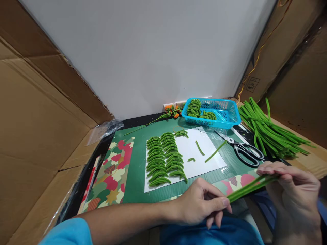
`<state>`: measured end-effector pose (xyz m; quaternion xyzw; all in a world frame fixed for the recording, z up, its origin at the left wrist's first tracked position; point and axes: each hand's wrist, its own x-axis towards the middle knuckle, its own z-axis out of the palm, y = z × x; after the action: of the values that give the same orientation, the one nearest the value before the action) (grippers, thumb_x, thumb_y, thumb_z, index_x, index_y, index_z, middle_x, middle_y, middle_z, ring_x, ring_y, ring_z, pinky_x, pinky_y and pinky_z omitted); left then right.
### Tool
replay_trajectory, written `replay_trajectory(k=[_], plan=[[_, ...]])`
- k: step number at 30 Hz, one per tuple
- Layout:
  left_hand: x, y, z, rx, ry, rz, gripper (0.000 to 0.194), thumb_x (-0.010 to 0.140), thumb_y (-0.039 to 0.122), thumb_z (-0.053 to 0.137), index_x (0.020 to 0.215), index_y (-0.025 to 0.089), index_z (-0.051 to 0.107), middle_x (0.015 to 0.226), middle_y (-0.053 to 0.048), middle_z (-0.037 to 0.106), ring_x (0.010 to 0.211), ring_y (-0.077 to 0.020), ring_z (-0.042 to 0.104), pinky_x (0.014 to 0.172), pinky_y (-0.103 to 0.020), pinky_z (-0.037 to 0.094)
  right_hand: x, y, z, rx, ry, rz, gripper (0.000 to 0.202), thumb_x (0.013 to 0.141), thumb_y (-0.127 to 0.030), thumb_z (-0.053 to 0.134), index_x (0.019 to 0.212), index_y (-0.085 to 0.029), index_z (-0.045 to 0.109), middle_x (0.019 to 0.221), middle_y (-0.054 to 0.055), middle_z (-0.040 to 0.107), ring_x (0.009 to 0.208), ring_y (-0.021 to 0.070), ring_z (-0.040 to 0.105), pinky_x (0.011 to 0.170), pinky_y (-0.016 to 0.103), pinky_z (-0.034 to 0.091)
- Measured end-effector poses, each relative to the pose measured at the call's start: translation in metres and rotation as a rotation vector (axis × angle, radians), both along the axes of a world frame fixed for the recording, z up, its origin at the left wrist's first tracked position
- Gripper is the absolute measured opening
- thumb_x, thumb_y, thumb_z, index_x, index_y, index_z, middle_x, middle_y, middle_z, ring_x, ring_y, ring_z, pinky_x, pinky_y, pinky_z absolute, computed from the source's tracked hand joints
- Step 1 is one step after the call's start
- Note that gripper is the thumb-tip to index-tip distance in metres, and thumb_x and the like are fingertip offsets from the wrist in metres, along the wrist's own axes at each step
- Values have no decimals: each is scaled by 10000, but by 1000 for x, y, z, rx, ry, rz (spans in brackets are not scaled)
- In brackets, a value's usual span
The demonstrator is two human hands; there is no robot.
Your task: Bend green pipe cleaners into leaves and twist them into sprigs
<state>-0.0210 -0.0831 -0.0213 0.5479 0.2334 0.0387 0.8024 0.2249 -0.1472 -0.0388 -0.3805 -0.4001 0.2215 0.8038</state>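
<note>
Between my two hands stretches a small bundle of green pipe cleaners (249, 189), held just over the front edge of the table. My left hand (201, 202) pinches its left end between thumb and fingers. The right end sits in the closed fingers of my right hand (293, 183). Beyond them, a white sheet (190, 146) bears two columns of curved green pipe cleaner leaves (156, 160) and a short third group at the top. Loose on its right part are a tiny curved piece (191, 159), a short piece (199, 148) and a longer straight one (216, 151).
Black-handled scissors (246, 153) lie right of the sheet, blades partly apart. Behind stands a blue basket (224, 124) with green leaves inside. A heap of long green pipe cleaners (270, 132) lies at right. An orange-flowered stem (150, 121) rests at the back; cardboard walls (33, 102) flank the table.
</note>
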Motion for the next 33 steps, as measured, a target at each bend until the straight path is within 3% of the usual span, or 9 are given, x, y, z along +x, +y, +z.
replay_trajectory(k=[8,14,18,25,33], plan=[[1,1,2,-13,-9,29,577,871,665,725,830,89,741,586,-12,626,394,-60,507,376,-167,345,-8,4,-10,-46,78,-163,207,681,-362,985,768,-229,851,659,41,754,596,203,720,587,352,628],[2,1,1,-9,11,52,592,853,682,730,812,92,721,582,-16,630,391,-66,510,375,-173,353,-14,6,-7,-67,122,-215,245,638,-380,1007,748,-227,851,660,41,750,559,173,685,550,311,597],[1,0,0,-10,29,56,603,845,696,728,820,93,722,576,-17,631,387,-71,508,371,-177,349,-12,4,-5,-62,128,-150,190,678,-333,988,770,-227,859,642,30,732,573,178,689,568,315,611],[0,0,2,-25,17,68,604,852,686,730,832,83,744,571,-17,632,382,-66,501,377,-183,342,-11,1,-4,-230,136,-68,300,796,-473,893,810,-175,857,771,104,802,681,243,785,672,344,668],[1,1,3,-44,15,73,591,843,679,744,811,89,728,560,-11,627,374,-65,499,370,-178,337,-10,0,-4,-169,79,-4,302,840,-464,867,912,-171,851,802,84,810,716,211,793,732,310,674]])
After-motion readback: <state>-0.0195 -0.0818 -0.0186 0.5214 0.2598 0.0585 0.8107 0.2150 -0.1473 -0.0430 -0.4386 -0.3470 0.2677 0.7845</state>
